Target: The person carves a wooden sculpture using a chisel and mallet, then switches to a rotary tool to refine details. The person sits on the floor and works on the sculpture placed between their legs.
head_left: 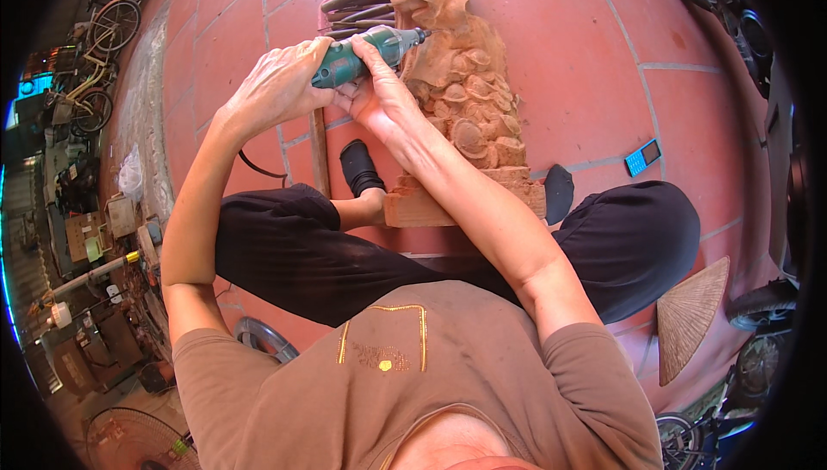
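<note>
Wood carving (pixel 461 82), a tall pale piece cut with rounded scallop shapes, stands on the red tile floor (pixel 586 56) between the seated person's feet, its square base near the black socks. Both hands work a green rotary tool (pixel 366 52) against its upper left side. The left hand (pixel 280 87) is wrapped around the tool's rear body, and the right hand (pixel 379 95) pinches the front end, fingers closed tight near the tip. The bit seems to touch the wood, though the contact point is too small to make out surely. The step in hand looks like fine detailing of the surface. The next move likely calls for a steady grip and light pressure, following the curve of each scallop. A blue phone (pixel 643 157) lies on the tiles to the right, and a cone-shaped straw hat (pixel 689 315) rests near the right knee.
</note>
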Available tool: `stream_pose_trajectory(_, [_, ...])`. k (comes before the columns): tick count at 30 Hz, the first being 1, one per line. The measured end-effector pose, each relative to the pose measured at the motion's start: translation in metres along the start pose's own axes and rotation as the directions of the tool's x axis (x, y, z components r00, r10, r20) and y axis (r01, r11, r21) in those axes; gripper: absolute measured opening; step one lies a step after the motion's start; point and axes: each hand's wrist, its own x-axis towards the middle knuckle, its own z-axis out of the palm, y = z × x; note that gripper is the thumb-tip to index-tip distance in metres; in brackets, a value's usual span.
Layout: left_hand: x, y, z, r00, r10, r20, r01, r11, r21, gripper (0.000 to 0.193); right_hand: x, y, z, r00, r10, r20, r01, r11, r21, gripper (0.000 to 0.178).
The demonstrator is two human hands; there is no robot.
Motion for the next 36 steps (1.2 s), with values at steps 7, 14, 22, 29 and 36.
stream_pose_trajectory(7, [-0.003, -0.004, 0.006, 0.99, 0.067, -0.125, -0.071, 0.997, -0.027, 0.042, 0.0, 0.001, 0.001, 1.0, 0.022, -0.019, -0.022, 1.0, 0.021, 0.033])
stream_pose_trajectory(14, [-0.007, -0.009, 0.012, 0.987, 0.069, -0.143, -0.073, 0.997, -0.024, 0.049, 0.006, 0.003, -0.004, 0.997, 0.082, 0.003, -0.082, 0.997, -0.004, 0.035])
stream_pose_trajectory(22, [-0.011, -0.005, 0.007, 0.991, 0.04, -0.129, -0.042, 0.999, -0.013, 0.046, 0.004, 0.003, -0.004, 0.995, 0.1, 0.026, -0.1, 0.995, -0.025, 0.031])
stream_pose_trajectory(29, [-0.005, -0.002, 0.007, 0.986, 0.081, -0.145, -0.084, 0.996, -0.017, 0.045, -0.001, 0.001, 0.0, 0.999, 0.041, -0.015, -0.041, 0.999, -0.004, 0.031])
stream_pose_trajectory(36, [0.003, 0.004, 0.005, 0.986, 0.105, -0.129, -0.109, 0.994, -0.026, 0.038, -0.006, -0.002, 0.001, 0.998, -0.036, -0.048, 0.037, 0.999, 0.001, 0.029])
